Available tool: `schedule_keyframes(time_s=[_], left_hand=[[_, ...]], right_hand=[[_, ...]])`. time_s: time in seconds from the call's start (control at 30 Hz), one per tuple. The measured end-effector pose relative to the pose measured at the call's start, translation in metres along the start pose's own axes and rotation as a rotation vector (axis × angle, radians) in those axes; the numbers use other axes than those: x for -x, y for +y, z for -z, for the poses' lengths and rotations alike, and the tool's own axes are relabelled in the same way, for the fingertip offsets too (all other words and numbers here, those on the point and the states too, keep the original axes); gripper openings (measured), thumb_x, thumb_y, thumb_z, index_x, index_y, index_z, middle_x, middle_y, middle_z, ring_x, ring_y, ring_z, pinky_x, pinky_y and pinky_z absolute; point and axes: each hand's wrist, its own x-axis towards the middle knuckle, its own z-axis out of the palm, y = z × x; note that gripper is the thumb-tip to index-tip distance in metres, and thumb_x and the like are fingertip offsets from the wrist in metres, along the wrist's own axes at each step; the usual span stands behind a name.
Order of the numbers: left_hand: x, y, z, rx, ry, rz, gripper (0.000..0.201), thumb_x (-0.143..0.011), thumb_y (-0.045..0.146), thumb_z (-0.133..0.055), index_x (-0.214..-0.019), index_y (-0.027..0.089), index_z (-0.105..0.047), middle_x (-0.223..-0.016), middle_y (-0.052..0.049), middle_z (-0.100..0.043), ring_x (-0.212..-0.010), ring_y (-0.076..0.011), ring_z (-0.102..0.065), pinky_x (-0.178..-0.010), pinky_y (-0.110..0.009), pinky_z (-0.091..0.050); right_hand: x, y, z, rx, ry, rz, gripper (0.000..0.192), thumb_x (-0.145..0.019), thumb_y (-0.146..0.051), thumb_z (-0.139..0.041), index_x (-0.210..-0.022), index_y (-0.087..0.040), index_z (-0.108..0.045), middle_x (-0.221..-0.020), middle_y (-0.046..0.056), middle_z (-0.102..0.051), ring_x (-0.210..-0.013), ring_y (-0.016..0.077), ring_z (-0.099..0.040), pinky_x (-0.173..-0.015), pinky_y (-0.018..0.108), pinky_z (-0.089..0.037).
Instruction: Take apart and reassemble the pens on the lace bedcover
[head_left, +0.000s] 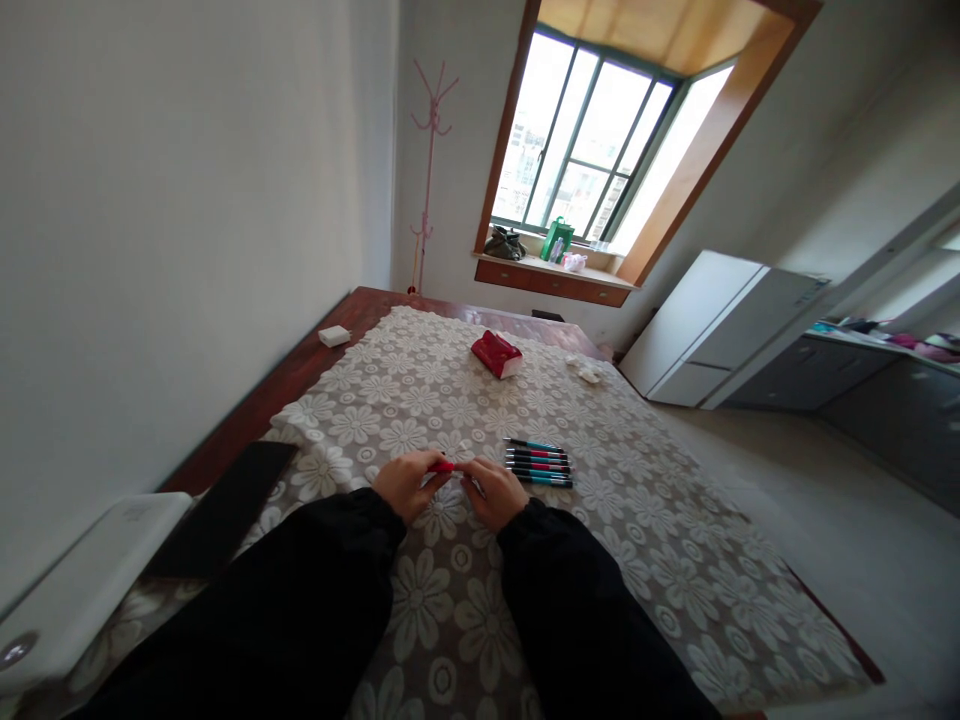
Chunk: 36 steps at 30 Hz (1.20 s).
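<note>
Both my hands meet above the flowered tablecloth (420, 590), around a small red pen (442, 467), most of it hidden by the fingers. My left hand (403, 484) is closed on its red barrel. With thumb and fingertips, my right hand (496, 493) pinches the pen's other end. Just right of that hand lies a row of several pens (538, 460), side by side, with teal, red and black barrels.
A red tissue pack (495, 354) and crumpled white tissue (586, 372) lie farther back. On the left are a white charger-like block (334, 336), a dark flat panel (229, 510) and a white device (90, 580). A wall borders the table's left.
</note>
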Motion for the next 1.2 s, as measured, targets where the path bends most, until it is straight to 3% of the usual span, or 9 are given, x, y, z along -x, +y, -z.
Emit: schedule_keyframes(time_s=[0.13, 0.33, 0.43, 0.57, 0.67, 0.77, 0.9, 1.03, 1.2], left_hand=[[0.000, 0.001, 0.001, 0.002, -0.009, 0.009, 0.018, -0.087, 0.039, -0.055, -0.092, 0.023, -0.063, -0.089, -0.002, -0.070, -0.084, -0.0188, -0.064, -0.070, -0.026, -0.044], [0.001, 0.004, 0.002, 0.002, 0.032, 0.035, 0.027, -0.087, 0.047, -0.055, -0.090, 0.021, -0.060, -0.083, 0.000, -0.068, -0.076, -0.0169, -0.063, -0.064, -0.025, -0.041], [0.001, 0.007, 0.004, 0.030, 0.029, 0.014, 0.029, -0.093, 0.044, -0.044, -0.093, 0.021, -0.061, -0.082, -0.001, -0.068, -0.075, -0.0164, -0.062, -0.065, -0.025, -0.041], [0.002, 0.009, 0.004, 0.088, -0.059, -0.025, 0.027, -0.096, 0.035, -0.037, -0.103, 0.022, -0.060, -0.084, -0.001, -0.069, -0.073, -0.0152, -0.063, -0.066, -0.025, -0.043], [0.002, 0.008, 0.002, 0.128, -0.097, -0.049, 0.027, -0.095, 0.032, -0.038, -0.110, 0.023, -0.058, -0.084, 0.000, -0.069, -0.073, -0.0147, -0.064, -0.068, -0.024, -0.044], [0.003, 0.007, 0.001, 0.153, -0.113, -0.058, 0.026, -0.094, 0.030, -0.039, -0.111, 0.023, -0.057, -0.086, -0.001, -0.070, -0.076, -0.0154, -0.064, -0.070, -0.025, -0.045], [0.004, 0.006, 0.000, 0.162, -0.114, -0.060, 0.024, -0.093, 0.029, -0.040, -0.111, 0.023, -0.055, -0.089, -0.001, -0.070, -0.078, -0.0160, -0.065, -0.072, -0.026, -0.046], [0.004, 0.005, -0.001, 0.183, -0.108, -0.092, 0.022, -0.094, 0.029, -0.040, -0.111, 0.023, -0.053, -0.089, 0.000, -0.070, -0.078, -0.0153, -0.065, -0.073, -0.025, -0.047], [0.004, 0.007, 0.001, 0.211, -0.115, -0.119, 0.021, -0.093, 0.029, -0.043, -0.112, 0.022, -0.050, -0.091, -0.001, -0.071, -0.078, -0.0145, -0.065, -0.072, -0.024, -0.047]], right_hand=[[-0.001, -0.005, 0.002, -0.063, 0.010, -0.010, 0.022, -0.090, -0.019, -0.049, -0.107, -0.019, -0.064, -0.089, 0.005, -0.063, -0.076, 0.0147, -0.058, -0.073, 0.026, -0.045], [-0.003, -0.001, -0.002, -0.244, 0.109, -0.112, 0.016, -0.090, -0.027, -0.052, -0.084, -0.018, -0.064, -0.075, 0.002, -0.063, -0.068, 0.0131, -0.056, -0.066, 0.025, -0.044], [-0.005, 0.006, -0.003, -0.585, 0.233, -0.268, 0.019, -0.088, -0.035, -0.055, -0.083, -0.017, -0.059, -0.066, 0.001, -0.062, -0.060, 0.0124, -0.055, -0.058, 0.024, -0.044], [-0.010, 0.007, 0.005, -1.228, 0.470, -0.403, 0.023, -0.079, -0.037, -0.067, -0.088, -0.021, -0.054, -0.073, -0.001, -0.062, -0.063, 0.0108, -0.057, -0.050, 0.020, -0.042], [-0.012, 0.003, 0.013, -1.506, 0.601, -0.390, 0.021, -0.074, -0.028, -0.072, -0.087, -0.023, -0.057, -0.078, -0.002, -0.060, -0.073, 0.0113, -0.061, -0.058, 0.021, -0.048], [-0.012, -0.001, 0.017, -1.632, 0.638, -0.376, 0.017, -0.075, -0.022, -0.070, -0.087, -0.025, -0.059, -0.083, -0.003, -0.063, -0.082, 0.0124, -0.063, -0.077, 0.029, -0.054], [-0.010, -0.004, 0.017, -1.709, 0.618, -0.359, 0.018, -0.075, -0.022, -0.072, -0.088, -0.026, -0.059, -0.092, -0.003, -0.068, -0.097, 0.0147, -0.065, -0.101, 0.040, -0.047], [-0.009, -0.011, 0.017, -1.695, 0.554, -0.310, 0.021, -0.077, -0.024, -0.073, -0.089, -0.027, -0.057, -0.097, -0.003, -0.070, -0.110, 0.0175, -0.062, -0.106, 0.045, -0.042], [-0.010, -0.021, 0.015, -1.701, 0.507, -0.323, 0.022, -0.075, -0.024, -0.075, -0.087, -0.025, -0.055, -0.094, -0.003, -0.070, -0.112, 0.0201, -0.061, -0.108, 0.047, -0.039]])
